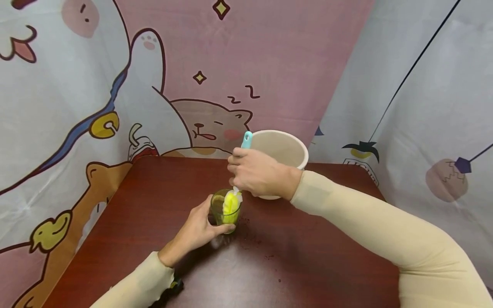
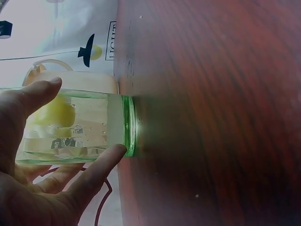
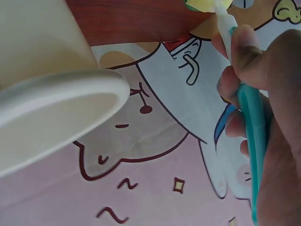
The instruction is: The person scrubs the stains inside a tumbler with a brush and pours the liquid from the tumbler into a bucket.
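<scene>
My left hand (image 1: 197,227) grips a clear green glass (image 1: 216,206) around its side, thumb and fingers on opposite walls. In the left wrist view the glass (image 2: 96,117) shows drops on its wall, with the base near the tabletop. My right hand (image 1: 257,172) holds a cup brush by its teal handle (image 1: 247,139). The brush's yellow sponge head (image 1: 231,202) is inside the glass, its top near the rim. In the right wrist view, fingers and thumb wrap the teal and white handle (image 3: 254,117); only an edge of the sponge (image 3: 202,4) shows there.
A white bucket (image 1: 305,159) stands behind my right hand at the table's back edge. Drops lie on the dark red wooden table (image 1: 308,252) right of the glass. A small dark object (image 1: 175,287) sits by the left sleeve. Cartoon-printed cloth (image 1: 277,55) hangs behind.
</scene>
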A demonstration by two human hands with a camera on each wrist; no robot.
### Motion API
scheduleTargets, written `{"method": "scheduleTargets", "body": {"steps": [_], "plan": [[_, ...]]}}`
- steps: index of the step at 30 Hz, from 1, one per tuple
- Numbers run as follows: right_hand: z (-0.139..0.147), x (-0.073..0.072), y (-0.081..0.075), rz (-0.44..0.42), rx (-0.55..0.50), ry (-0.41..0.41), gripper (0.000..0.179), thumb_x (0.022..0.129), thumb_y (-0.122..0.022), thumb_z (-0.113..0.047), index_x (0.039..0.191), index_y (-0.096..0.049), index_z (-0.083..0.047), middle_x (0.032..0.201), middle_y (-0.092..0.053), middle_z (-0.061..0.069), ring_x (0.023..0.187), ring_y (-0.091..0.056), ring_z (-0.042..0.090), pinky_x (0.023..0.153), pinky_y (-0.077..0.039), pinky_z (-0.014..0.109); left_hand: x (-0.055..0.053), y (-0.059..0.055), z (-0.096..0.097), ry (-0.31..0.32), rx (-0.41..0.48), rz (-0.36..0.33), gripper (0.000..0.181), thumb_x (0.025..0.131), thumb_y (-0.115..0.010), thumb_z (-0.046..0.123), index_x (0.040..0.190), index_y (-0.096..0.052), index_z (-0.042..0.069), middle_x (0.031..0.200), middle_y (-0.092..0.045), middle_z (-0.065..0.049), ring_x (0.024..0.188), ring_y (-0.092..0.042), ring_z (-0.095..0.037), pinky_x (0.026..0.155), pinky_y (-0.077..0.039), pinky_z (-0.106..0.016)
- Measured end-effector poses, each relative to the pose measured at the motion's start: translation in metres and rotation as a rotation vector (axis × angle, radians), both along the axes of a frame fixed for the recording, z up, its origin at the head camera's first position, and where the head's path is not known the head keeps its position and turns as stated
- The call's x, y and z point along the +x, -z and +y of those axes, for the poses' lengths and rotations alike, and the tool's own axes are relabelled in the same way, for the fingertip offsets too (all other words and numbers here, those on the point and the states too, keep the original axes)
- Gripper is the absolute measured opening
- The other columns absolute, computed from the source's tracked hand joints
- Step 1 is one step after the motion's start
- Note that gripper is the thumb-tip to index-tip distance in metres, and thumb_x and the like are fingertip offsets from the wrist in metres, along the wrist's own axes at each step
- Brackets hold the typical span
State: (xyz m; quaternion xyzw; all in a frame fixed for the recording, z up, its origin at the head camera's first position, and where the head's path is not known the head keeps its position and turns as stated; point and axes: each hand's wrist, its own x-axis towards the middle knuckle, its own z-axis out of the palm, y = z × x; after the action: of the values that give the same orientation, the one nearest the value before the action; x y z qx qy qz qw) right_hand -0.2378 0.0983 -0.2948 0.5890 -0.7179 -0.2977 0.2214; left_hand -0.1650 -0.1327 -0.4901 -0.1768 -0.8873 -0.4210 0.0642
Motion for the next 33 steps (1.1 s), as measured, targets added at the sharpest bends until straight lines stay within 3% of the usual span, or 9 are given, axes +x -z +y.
{"method": "scheduleTargets", "body": {"steps": [6,10,14,20,28,33], "plan": [[0.01,-0.006,0.004,-0.107,-0.096,-0.014,0.006,0.097,-0.087,-0.037,0.098,-0.084,-0.031,0.093,-0.077,-0.002,0.099,-0.067,0.023,0.101,-0.045,0.038,0.001,0.001,0.0,-0.013,-0.004,-0.025,0.081,0.084,-0.108,0.038,0.148,-0.061,0.027,0.124,-0.08,0.005,0.112,-0.079,-0.014,0.097,-0.067,-0.04],[0.014,-0.004,0.007,-0.13,-0.133,-0.036,0.01,0.094,-0.091,-0.039,0.098,-0.084,-0.033,0.09,-0.075,-0.003,0.094,-0.067,0.023,0.1,-0.047,0.038,0.001,0.002,0.002,-0.014,-0.003,-0.028,0.082,0.084,-0.109,0.038,0.149,-0.061,0.027,0.124,-0.08,0.005,0.112,-0.079,-0.014,0.097,-0.067,-0.039],[0.012,0.003,0.008,-0.1,-0.141,-0.08,0.017,0.09,-0.094,-0.037,0.1,-0.082,-0.033,0.092,-0.075,-0.003,0.096,-0.067,0.023,0.102,-0.047,0.04,0.002,0.001,0.004,0.016,0.004,-0.031,0.084,0.085,-0.108,0.038,0.152,-0.06,0.025,0.128,-0.08,0.004,0.114,-0.08,-0.014,0.097,-0.067,-0.037],[0.003,0.008,0.017,-0.042,-0.179,-0.081,0.011,0.096,-0.09,-0.04,0.1,-0.083,-0.033,0.093,-0.077,-0.003,0.095,-0.068,0.023,0.101,-0.046,0.041,0.002,-0.001,0.006,0.02,0.009,-0.016,0.08,0.085,-0.108,0.035,0.148,-0.06,0.022,0.125,-0.08,0.003,0.112,-0.08,-0.014,0.096,-0.068,-0.037],[-0.007,0.008,0.044,-0.004,-0.173,-0.082,0.017,0.082,-0.092,-0.031,0.097,-0.084,-0.032,0.093,-0.078,-0.003,0.094,-0.068,0.023,0.1,-0.047,0.04,0.003,0.0,0.007,0.009,-0.023,0.014,0.079,0.084,-0.108,0.037,0.146,-0.061,0.021,0.123,-0.08,0.004,0.11,-0.08,-0.014,0.094,-0.067,-0.035],[-0.008,0.009,0.046,0.021,-0.106,-0.048,0.012,0.089,-0.091,-0.034,0.1,-0.085,-0.032,0.096,-0.078,-0.004,0.099,-0.067,0.023,0.103,-0.046,0.039,0.001,-0.002,0.006,0.006,-0.036,0.003,0.083,0.084,-0.108,0.038,0.149,-0.06,0.021,0.126,-0.08,0.003,0.11,-0.08,-0.014,0.094,-0.067,-0.035]]}}
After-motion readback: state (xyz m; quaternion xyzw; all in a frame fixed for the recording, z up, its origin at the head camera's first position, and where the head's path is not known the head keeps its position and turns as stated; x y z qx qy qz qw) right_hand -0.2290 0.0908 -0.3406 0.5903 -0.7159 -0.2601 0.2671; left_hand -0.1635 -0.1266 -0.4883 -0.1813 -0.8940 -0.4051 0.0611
